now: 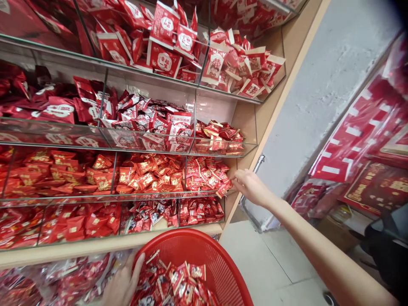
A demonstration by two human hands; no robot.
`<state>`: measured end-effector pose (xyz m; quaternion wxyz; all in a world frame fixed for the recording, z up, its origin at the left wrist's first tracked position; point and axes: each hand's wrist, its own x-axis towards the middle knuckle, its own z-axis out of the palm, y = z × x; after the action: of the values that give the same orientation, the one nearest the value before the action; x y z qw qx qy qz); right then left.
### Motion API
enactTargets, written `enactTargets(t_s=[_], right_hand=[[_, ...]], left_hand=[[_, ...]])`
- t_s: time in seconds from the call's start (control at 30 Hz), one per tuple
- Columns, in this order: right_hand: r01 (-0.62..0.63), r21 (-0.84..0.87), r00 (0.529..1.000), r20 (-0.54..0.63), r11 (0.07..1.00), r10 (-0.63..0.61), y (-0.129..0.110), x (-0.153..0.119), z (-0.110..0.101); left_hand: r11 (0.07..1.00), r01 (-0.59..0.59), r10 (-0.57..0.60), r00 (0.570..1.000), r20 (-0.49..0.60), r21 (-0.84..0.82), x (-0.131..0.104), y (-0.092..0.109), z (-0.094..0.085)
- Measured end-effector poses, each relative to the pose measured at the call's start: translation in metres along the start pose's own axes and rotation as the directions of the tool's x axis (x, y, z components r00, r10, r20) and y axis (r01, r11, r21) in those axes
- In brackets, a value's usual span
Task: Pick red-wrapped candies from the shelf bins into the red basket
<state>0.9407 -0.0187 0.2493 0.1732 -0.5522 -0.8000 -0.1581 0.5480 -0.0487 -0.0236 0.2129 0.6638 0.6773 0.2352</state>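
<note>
A red plastic basket, holding a heap of small red wrapped candies, stands at the lower middle. My left hand is closed on its left rim, the thumb lying along the edge and some fingers hidden. Farther up, my right hand reaches to the right end of the third shelf, fingers curled in a pinch. At its fingertips a small red wrapped candy juts past the shelf front. Behind it lie more candies of a similar red-and-gold look in the same compartment.
Glass-fronted shelves with dividers hold red packets in many compartments. A wooden side panel bounds them on the right. Clear plastic bags of red packets lie below. Red packaged goods line the wall beyond the tiled floor.
</note>
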Motion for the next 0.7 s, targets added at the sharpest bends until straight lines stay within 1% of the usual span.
enactTargets(t_s=[0.03, 0.07, 0.1, 0.17, 0.23, 0.3, 0.37, 0.43, 0.5, 0.6, 0.63, 0.7], right_hand=[[-0.011, 0.147, 1.0, 0.024, 0.989, 0.008, -0.007, -0.006, 0.007], [-0.029, 0.296, 0.998, 0.065, 0.955, 0.01, -0.015, -0.014, 0.017], [-0.055, 0.431, 0.993, 0.117, 0.9, 0.004, -0.024, -0.022, 0.031], [-0.129, 0.632, 0.971, 0.236, 0.764, -0.031, -0.043, -0.041, 0.07], [-0.229, 0.709, 0.952, 0.305, 0.667, 0.003, -0.063, -0.06, 0.118], [-0.339, 0.736, 0.929, 0.36, 0.586, 0.085, -0.082, -0.079, 0.168], [-0.47, 0.72, 0.876, 0.452, 0.511, 0.168, -0.098, -0.094, 0.212], [-0.559, 0.689, 0.826, 0.51, 0.462, 0.24, -0.112, -0.105, 0.246], [-0.629, 0.656, 0.775, 0.566, 0.416, 0.28, -0.122, -0.113, 0.268], [-0.705, 0.59, 0.706, 0.638, 0.394, 0.307, -0.133, -0.121, 0.285], [-0.716, 0.569, 0.693, 0.649, 0.405, 0.314, -0.135, -0.123, 0.288], [-0.705, 0.549, 0.7, 0.64, 0.449, 0.317, -0.138, -0.126, 0.291]], left_hand=[[1.0, 0.012, -0.012, 1.0, 0.02, 0.001, -0.001, 0.004, -0.003], [0.999, 0.033, -0.033, 0.999, 0.037, 0.008, -0.003, 0.008, -0.005], [0.998, 0.053, -0.054, 0.997, 0.052, 0.019, -0.004, 0.012, -0.008], [0.997, 0.069, -0.071, 0.995, 0.063, 0.036, -0.006, 0.017, -0.011], [0.997, 0.061, -0.063, 0.996, 0.06, 0.042, -0.007, 0.02, -0.012], [0.998, 0.048, -0.05, 0.998, 0.047, 0.047, -0.006, 0.02, -0.012], [0.998, 0.037, -0.04, 0.998, 0.04, 0.057, -0.005, 0.019, -0.011], [0.997, 0.031, -0.034, 0.999, 0.042, 0.066, -0.005, 0.019, -0.011], [0.996, 0.038, -0.042, 0.998, 0.045, 0.077, -0.004, 0.02, -0.011], [0.994, 0.063, -0.068, 0.996, 0.058, 0.094, -0.004, 0.018, -0.01], [0.994, 0.062, -0.067, 0.996, 0.058, 0.094, -0.004, 0.017, -0.009], [0.996, 0.031, -0.034, 0.999, 0.035, 0.085, -0.002, 0.012, -0.006]])
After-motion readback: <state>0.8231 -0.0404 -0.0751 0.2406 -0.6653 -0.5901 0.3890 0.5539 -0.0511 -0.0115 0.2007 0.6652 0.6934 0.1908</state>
